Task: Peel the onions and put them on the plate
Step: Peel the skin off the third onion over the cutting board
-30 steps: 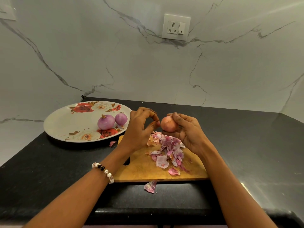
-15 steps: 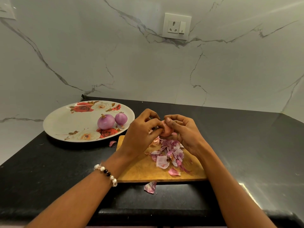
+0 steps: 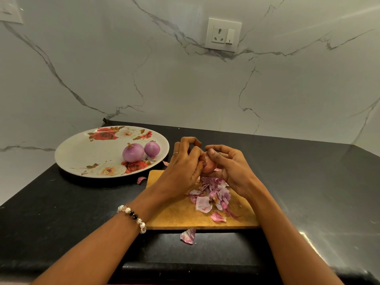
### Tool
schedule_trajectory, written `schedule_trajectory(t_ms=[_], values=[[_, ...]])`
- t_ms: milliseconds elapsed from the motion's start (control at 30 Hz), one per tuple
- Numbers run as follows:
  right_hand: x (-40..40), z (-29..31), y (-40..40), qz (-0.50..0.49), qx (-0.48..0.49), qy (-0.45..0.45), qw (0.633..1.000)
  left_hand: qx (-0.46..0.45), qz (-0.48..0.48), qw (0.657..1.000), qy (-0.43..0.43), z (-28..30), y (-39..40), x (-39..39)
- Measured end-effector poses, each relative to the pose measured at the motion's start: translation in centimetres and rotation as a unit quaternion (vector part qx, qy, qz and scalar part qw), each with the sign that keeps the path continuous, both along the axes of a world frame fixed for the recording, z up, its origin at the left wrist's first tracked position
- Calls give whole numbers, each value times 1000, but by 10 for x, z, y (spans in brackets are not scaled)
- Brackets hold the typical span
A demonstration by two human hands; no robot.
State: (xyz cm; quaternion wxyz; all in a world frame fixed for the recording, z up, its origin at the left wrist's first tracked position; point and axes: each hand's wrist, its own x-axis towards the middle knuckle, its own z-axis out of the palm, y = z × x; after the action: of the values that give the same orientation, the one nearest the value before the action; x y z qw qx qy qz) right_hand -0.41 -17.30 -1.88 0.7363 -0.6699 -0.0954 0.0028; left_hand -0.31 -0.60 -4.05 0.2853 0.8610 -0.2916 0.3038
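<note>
Between both grips, the right hand (image 3: 232, 169) cradles the onion (image 3: 210, 166) while left hand (image 3: 185, 165) fingertips pinch its skin; next, strip it, then carry it left to the plate (image 3: 82, 153).

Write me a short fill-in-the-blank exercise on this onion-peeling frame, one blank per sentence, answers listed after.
1. The flowered plate holds ____ peeled onions.
2. Both hands, left hand and right hand, grip one ____.
3. The loose peels lie heaped on the wooden ____.
4. A beaded bracelet sits on the ____ wrist.

Answers: two; onion; cutting board; left
</note>
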Motion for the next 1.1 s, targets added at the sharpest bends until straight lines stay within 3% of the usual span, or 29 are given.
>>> schedule_trajectory(t_ms=[267, 467, 733, 1100], values=[[-3, 2, 2, 15, 28, 22, 999, 10, -8, 1000, 7, 2, 1, -1], [-2, 11, -9, -47, 108, 30, 993, -79, 16, 997, -11, 6, 4, 3], [-2, 5, -4, -24, 48, 3, 999, -128, -64, 989, -36, 5, 3, -1], [0, 3, -4, -5, 26, -18, 1000, -131, -70, 987, -65, 8, 6, -8]])
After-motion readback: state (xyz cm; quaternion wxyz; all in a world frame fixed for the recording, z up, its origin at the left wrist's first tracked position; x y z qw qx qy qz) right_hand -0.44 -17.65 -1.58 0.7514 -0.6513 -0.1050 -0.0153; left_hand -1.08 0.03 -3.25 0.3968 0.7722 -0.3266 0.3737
